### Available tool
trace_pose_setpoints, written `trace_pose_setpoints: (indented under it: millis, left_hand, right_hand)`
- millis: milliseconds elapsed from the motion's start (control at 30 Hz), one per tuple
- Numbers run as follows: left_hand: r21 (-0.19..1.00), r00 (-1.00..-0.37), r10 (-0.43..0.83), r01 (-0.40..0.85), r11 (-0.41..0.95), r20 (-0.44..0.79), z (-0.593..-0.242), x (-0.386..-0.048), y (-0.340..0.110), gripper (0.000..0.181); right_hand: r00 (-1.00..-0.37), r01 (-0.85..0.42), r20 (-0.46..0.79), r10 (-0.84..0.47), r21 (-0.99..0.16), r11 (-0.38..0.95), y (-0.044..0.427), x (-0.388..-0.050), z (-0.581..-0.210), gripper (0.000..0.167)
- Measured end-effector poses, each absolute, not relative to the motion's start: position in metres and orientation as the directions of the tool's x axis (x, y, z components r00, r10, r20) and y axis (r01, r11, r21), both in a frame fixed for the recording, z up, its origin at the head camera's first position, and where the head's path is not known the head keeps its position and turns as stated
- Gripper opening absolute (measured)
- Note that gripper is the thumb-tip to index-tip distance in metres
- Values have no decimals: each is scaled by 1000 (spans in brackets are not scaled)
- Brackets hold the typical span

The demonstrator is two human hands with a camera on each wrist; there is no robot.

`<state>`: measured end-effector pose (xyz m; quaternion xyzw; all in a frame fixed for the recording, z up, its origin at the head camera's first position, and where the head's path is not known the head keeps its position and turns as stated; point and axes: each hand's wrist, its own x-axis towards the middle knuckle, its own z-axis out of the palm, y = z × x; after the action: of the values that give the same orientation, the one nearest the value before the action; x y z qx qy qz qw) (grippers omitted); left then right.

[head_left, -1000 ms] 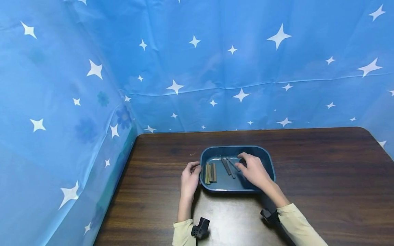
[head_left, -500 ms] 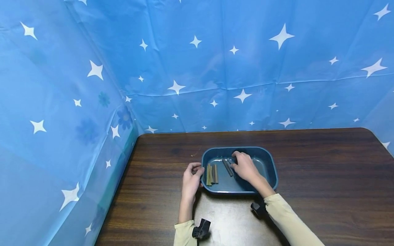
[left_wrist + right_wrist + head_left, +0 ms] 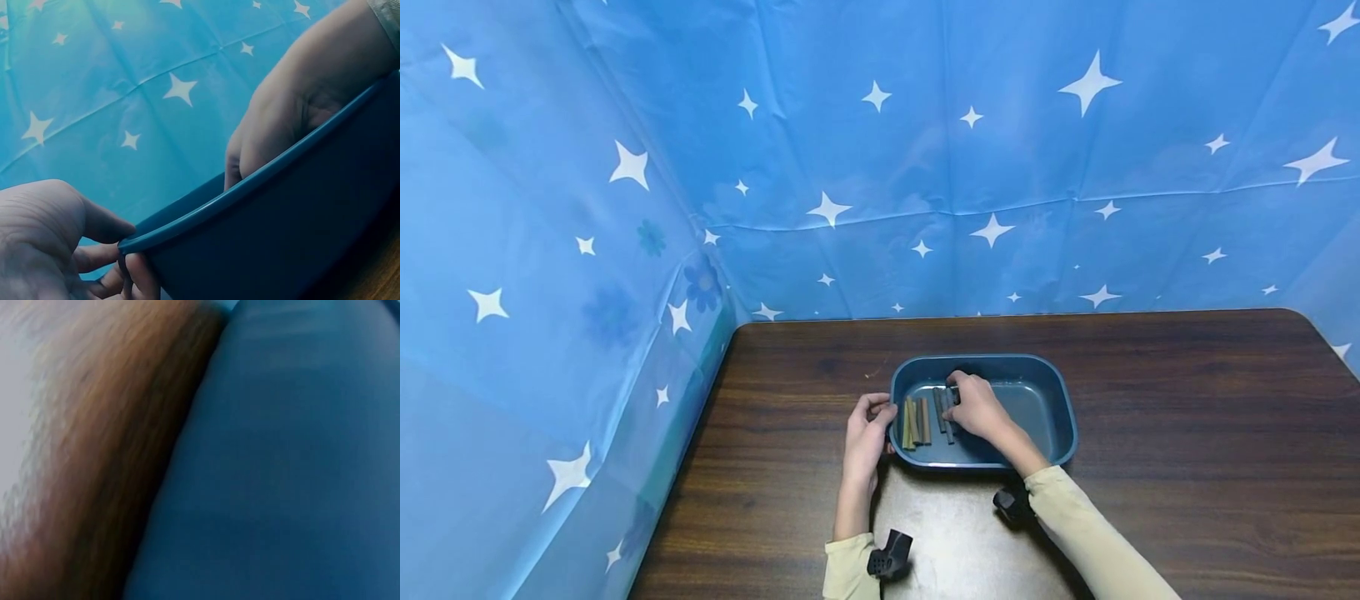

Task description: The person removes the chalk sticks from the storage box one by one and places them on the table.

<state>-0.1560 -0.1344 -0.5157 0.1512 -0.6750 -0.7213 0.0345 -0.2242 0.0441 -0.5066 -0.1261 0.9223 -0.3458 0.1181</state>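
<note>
- Blue cloth printed with white stars, the curtain stands behind and to the left, seemingly as a plain backdrop.
- Dark wood-grained, the table carries the tub.
- The teal tub sits flat with its long side facing the person, which probably lets both hands reach it easily.
- The right hand dips into the tub from above, fingers bent, thumb and fingertips apart over the dark sticks; I cannot tell whether they pinch one.
- The left hand has its fingers closed at the tub's left end, one tip at the rim and another against the outer wall below it, likely to steady it.
- The dark sticks lie on the tub's floor, left of centre, partly hidden by the right hand.
- The yellowish-brown sticks lie near the left wall, roughly side by side, perhaps grouped by colour.
</note>
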Motion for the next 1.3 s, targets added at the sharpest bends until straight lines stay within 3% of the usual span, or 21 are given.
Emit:
trace_pose_setpoints:
  millis: [700, 1033, 1300]
  left_hand:
    - [979, -949, -249, -171, -113, -194, -521, -158, -135, 26]
    - [973, -944, -257, -175, -148, -208, -521, -158, -135, 28]
    - [969, -941, -258, -178, -168, -218, -520, -158, -133, 28]
  right_hand:
    - [-907, 29, -218, -360, -885, 464, 53, -215, -500, 42]
    - [-895, 29, -148, -420, -960, 277, 85, -210, -472, 48]
    - [-921, 45, -138, -365, -967, 251, 120, -208, -453, 52]
